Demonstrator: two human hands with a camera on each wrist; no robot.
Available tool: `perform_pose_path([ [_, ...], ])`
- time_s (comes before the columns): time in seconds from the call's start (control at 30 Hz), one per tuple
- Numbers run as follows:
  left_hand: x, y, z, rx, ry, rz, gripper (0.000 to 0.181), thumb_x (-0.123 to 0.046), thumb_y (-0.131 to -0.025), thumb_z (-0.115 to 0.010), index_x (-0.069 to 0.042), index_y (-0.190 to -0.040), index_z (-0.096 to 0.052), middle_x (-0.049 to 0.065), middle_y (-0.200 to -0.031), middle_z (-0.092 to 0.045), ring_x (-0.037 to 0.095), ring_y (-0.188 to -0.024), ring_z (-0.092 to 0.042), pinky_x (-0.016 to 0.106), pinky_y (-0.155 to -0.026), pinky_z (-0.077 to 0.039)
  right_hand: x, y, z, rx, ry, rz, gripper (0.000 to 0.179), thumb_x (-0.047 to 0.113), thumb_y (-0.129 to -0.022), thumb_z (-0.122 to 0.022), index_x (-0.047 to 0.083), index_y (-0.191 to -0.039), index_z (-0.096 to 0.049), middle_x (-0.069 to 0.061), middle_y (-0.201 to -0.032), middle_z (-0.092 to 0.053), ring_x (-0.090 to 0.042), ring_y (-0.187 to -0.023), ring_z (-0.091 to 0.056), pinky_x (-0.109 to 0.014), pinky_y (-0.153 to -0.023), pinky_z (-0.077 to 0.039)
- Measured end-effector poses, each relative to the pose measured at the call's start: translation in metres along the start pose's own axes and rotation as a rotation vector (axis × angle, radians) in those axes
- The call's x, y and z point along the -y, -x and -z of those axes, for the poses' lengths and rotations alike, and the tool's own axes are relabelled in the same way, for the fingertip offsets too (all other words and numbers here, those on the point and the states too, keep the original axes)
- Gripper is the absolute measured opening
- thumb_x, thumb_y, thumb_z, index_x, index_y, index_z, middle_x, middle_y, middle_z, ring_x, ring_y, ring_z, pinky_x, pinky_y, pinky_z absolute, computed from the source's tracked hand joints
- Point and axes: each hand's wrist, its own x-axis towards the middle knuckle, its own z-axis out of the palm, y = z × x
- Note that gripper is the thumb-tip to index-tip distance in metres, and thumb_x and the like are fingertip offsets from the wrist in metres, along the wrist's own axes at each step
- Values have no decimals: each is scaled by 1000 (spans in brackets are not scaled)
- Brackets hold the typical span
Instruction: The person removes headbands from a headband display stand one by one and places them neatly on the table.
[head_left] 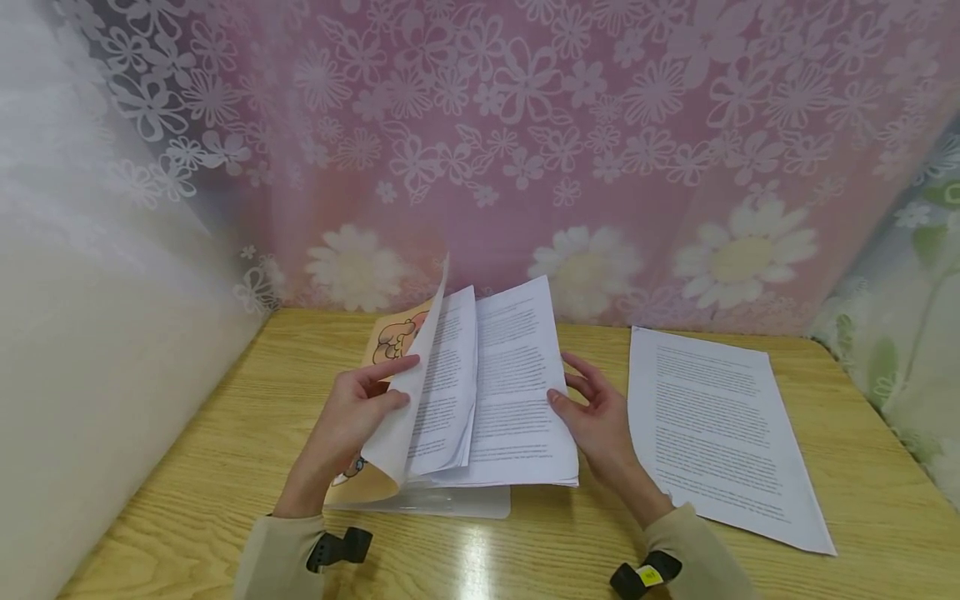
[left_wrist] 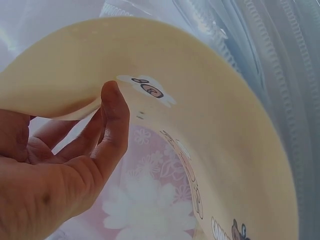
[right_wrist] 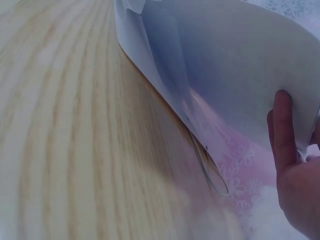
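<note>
A folder cover (head_left: 378,483), orange-yellow with cartoon animals outside and white inside, stands half raised and bent over the table. My left hand (head_left: 347,421) pinches it between thumb and fingers; in the left wrist view the cover (left_wrist: 235,105) arches over that hand (left_wrist: 75,165). Beside the cover, printed sheets (head_left: 513,392) fan open in two parts, tilted up. My right hand (head_left: 600,417) grips their right edge, thumb on the printed face and fingers behind. In the right wrist view the fingers press the back of the sheets (right_wrist: 235,65). Clear plastic (head_left: 472,502) shows beneath the papers.
Another printed sheet (head_left: 712,433) lies flat on the wooden table (head_left: 202,467), to the right of my right hand. A pink floral curtain (head_left: 480,167) hangs behind the table, with pale sheeting on both sides. Each wrist wears a black strap (head_left: 337,550).
</note>
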Motion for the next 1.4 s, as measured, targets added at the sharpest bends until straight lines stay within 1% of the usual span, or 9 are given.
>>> perform_pose_path([
  [0.27, 0, -1, -2, 4, -3, 4, 46, -4, -88, -57, -23, -130, -59, 17, -114, -62, 23, -83, -62, 33, -66, -56, -1, 0, -4, 14, 17, 3, 57, 11, -86, -68, 24, -138, -48, -13, -128, -57, -22, -86, -71, -33, -71, -58],
  [0.43, 0, -1, -4, -6, -22, 4, 45, -5, -88, -57, -25, -128, -61, 18, -110, -62, 22, -82, -61, 32, -65, -55, -2, -1, -6, 32, 30, -3, 56, 14, -86, -68, 24, -138, -48, -14, -129, -57, -23, -86, -71, -32, -70, -58],
  [0.6, 0, -2, -7, -14, -16, 6, 45, -4, -87, -58, -25, -127, -61, 18, -106, -61, 21, -81, -59, 32, -64, -55, -3, -1, -9, 40, 28, 2, 56, 14, -86, -69, 25, -137, -49, -13, -128, -58, -23, -86, -70, -32, -70, -58],
  [0.73, -1, -1, -9, -15, -3, 11, 45, -4, -87, -58, -25, -127, -61, 18, -107, -62, 22, -80, -60, 33, -64, -55, -4, -1, -10, 59, 24, 3, 57, 14, -86, -68, 24, -138, -47, -13, -129, -57, -23, -88, -70, -32, -71, -58],
  [0.83, -2, -2, -10, -12, 13, 12, 45, -4, -87, -57, -25, -127, -61, 17, -112, -62, 23, -83, -62, 34, -65, -56, -4, -1, -11, 65, 33, 0, 57, 15, -86, -68, 25, -139, -47, -13, -129, -57, -24, -89, -70, -32, -72, -58],
  [1.03, -2, -2, -12, -23, -3, 13, 45, -5, -88, -57, -26, -126, -62, 15, -113, -61, 23, -84, -61, 33, -65, -55, -4, -2, -13, 76, 42, -19, 56, 19, -88, -67, 26, -139, -46, -11, -129, -57, -24, -90, -69, -34, -71, -58],
  [1.27, -1, -3, -13, -16, -22, -13, 45, -5, -88, -58, -27, -126, -62, 15, -110, -61, 23, -82, -58, 32, -64, -54, -5, -4, -17, 95, 26, -32, 52, 21, -90, -64, 26, -139, -45, -11, -130, -56, -22, -89, -69, -37, -68, -58],
  [1.4, 0, -3, -14, -13, -30, -22, 45, -5, -88, -58, -27, -126, -62, 16, -108, -61, 23, -81, -58, 32, -64, -54, -6, -6, -19, 92, 11, -44, 50, 21, -91, -63, 26, -138, -46, -11, -130, -57, -20, -87, -70, -39, -67, -58],
])
